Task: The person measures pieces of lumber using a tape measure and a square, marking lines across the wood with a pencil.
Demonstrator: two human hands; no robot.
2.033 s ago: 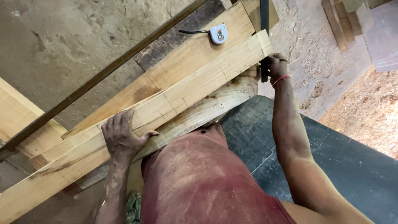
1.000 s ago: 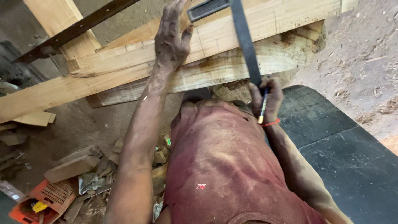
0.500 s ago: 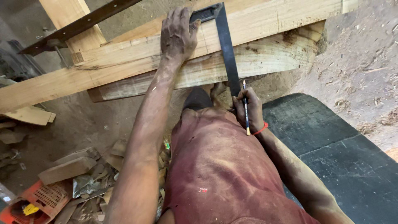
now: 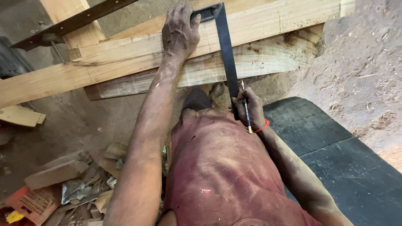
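Pressing flat on the top pale plank (image 4: 259, 23), the left hand (image 4: 179, 31) lies spread, palm down, with its fingers resting against the thick stock of a dark try square (image 4: 224, 46) at the far edge of the wood. That weight seems meant to keep the stock snug to the plank's edge so the blade cannot drift. The square's long thin blade runs from there toward the person, crossing the plank and the rougher, bark-edged board (image 4: 268, 58) beneath it, and ends at the right hand (image 4: 247, 106). That hand is closed around the blade's near end and also pinches a pencil (image 4: 245, 106), tip pointing far, lying alongside the blade, probably so both tools stay in one grip while the square is lined up. A red band circles the right wrist. The planks sit stacked and slanted across the scene, near chest height. Offcuts (image 4: 63, 171) and an orange crate (image 4: 33, 203) lie on the floor at near left; a dark mat (image 4: 356, 163) lies at right.
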